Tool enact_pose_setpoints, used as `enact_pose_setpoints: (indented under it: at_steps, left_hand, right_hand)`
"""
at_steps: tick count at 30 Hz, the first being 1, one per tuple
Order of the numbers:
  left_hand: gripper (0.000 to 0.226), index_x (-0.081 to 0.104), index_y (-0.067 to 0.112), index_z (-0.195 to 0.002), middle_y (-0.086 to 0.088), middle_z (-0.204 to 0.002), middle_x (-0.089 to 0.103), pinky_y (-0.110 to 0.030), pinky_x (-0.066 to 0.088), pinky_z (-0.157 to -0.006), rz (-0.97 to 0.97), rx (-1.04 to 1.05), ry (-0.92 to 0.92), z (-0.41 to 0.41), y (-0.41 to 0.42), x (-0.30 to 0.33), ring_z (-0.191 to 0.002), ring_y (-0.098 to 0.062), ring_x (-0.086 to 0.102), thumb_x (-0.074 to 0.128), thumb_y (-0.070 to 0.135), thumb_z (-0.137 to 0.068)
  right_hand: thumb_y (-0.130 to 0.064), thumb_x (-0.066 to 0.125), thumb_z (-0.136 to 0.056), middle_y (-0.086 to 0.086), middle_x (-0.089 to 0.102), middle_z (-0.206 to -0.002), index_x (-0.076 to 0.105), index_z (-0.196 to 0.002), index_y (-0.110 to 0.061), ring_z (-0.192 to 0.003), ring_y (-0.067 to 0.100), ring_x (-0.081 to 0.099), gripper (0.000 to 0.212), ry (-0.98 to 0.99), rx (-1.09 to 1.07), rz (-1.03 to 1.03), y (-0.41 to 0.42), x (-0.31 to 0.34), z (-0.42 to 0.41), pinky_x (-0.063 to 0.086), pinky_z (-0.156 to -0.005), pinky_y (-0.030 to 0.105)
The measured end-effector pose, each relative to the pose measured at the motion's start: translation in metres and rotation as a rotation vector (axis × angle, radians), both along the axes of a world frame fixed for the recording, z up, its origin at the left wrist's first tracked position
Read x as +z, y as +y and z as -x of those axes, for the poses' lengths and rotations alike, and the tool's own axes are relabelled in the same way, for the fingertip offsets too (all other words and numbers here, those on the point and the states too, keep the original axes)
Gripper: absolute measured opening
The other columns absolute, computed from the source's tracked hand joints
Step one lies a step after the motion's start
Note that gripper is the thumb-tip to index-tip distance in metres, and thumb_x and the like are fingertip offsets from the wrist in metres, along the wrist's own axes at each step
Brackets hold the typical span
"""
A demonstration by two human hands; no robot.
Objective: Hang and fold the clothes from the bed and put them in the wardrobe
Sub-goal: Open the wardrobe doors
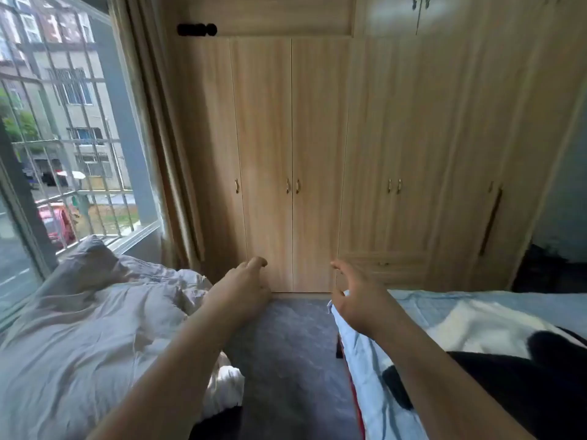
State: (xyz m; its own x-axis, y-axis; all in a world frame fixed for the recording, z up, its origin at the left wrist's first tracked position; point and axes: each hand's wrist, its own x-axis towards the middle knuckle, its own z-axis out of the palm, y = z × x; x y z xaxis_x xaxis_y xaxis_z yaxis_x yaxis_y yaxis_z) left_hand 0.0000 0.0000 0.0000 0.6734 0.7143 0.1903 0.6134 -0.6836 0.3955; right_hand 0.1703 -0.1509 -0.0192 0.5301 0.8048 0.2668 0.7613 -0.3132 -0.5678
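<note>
From the head camera, the wooden wardrobe point(317, 154) fills the far wall, and everything else is easiest placed against it. All of its tall doors are closed, the small metal handles point(292, 186) of the middle pair sitting side by side at the seam, so nothing can go inside until a door is pulled. Both arms reach forward toward the foot of the wardrobe along the grey carpeted aisle point(295, 360) that runs up to its base. The left hand point(246, 282) hangs in front of the lower part of the middle doors with its fingers loosely curled downward and nothing in them; the right hand point(352, 296), just to its right, has its fingers spread and relaxed, likewise empty. That posture suggests the person is between steps, either about to open the doors or about to turn to the laundry. Left of the wardrobe, under the window point(63, 122) and its curtain point(165, 154), lies a bed with a rumpled pale duvet point(95, 328). Right of the wardrobe is a second bed with a light blue sheet point(374, 360), and on it lies a black-and-white garment or blanket point(508, 360), which is probably among the clothes to fold, though I cannot tell for sure.
</note>
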Motion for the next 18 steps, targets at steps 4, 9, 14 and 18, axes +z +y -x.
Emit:
enact_pose_setpoints:
  at_steps: [4, 9, 14, 18]
  left_hand:
    - [0.054, 0.034, 0.023, -0.146, -0.005, -0.141, 0.049, -0.041, 0.043, -0.1, -0.07, 0.006, 0.033, -0.034, 0.053, -0.007, -0.129, -0.027, 0.045, 0.047, 0.025, -0.094]
    - [0.057, 0.033, 0.021, -0.148, -0.002, -0.151, 0.04, -0.043, 0.036, -0.109, -0.207, 0.027, 0.004, -0.11, 0.117, -0.026, -0.14, -0.027, 0.032, 0.046, 0.023, -0.093]
    - [0.058, 0.031, 0.024, -0.151, -0.002, -0.159, 0.031, -0.046, 0.023, -0.119, -0.273, 0.062, -0.004, -0.208, 0.18, -0.054, -0.149, -0.027, 0.019, 0.046, 0.033, -0.096]
    - [0.059, 0.027, 0.025, -0.152, -0.004, -0.161, 0.025, -0.046, 0.018, -0.121, -0.261, 0.1, 0.023, -0.278, 0.221, -0.059, -0.15, -0.03, 0.013, 0.044, 0.038, -0.097]
  right_hand:
    - [-0.02, 0.05, -0.092, 0.004, 0.05, -0.142, 0.041, -0.147, -0.024, -0.13, 0.021, 0.045, 0.055, -0.073, -0.011, -0.019, 0.044, -0.004, -0.043, 0.042, -0.105, 0.037]
    - [-0.02, 0.05, -0.092, 0.002, 0.046, -0.145, 0.036, -0.15, -0.022, -0.132, 0.023, 0.042, 0.06, -0.22, -0.013, -0.044, 0.107, -0.024, -0.121, 0.039, -0.108, 0.039]
    - [-0.03, 0.048, -0.094, 0.003, 0.041, -0.149, 0.034, -0.148, -0.022, -0.136, 0.027, 0.038, 0.056, -0.333, 0.003, 0.037, 0.168, -0.052, -0.222, 0.035, -0.11, 0.044]
    - [-0.044, 0.038, -0.091, 0.005, 0.032, -0.157, 0.026, -0.15, -0.026, -0.144, 0.027, 0.029, 0.062, -0.335, 0.017, 0.073, 0.223, -0.057, -0.297, 0.03, -0.115, 0.049]
